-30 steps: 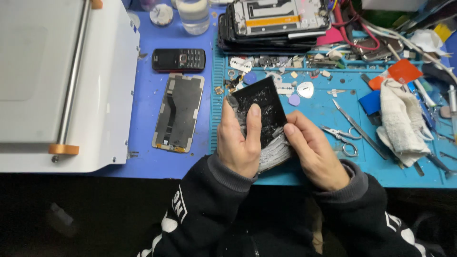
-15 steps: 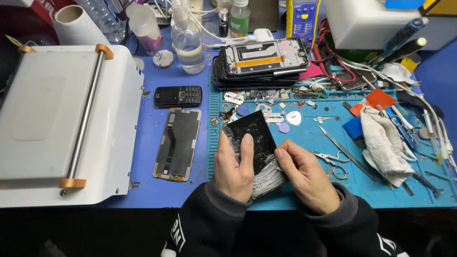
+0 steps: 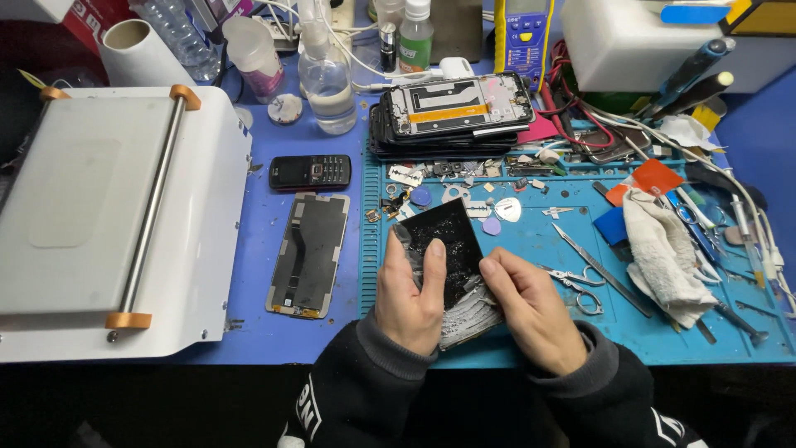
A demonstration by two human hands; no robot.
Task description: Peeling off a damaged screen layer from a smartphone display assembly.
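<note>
Gripping a cracked phone screen (both hands), cluttered blue mat, white machine.

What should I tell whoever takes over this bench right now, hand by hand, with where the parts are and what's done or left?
Left hand: grips the cracked black phone screen by its left edge, thumb across the glass.
Right hand: pinches the screen's lower right edge, where pale torn layers show.
Screen is held tilted above the blue work mat, not lying on it.
Nearby: a second display panel lies flat to the left, tweezers and small scissors to the right.
Done: the glass is shattered and partly lifted at the bottom.
Left: most of the black glass is still attached.
</note>
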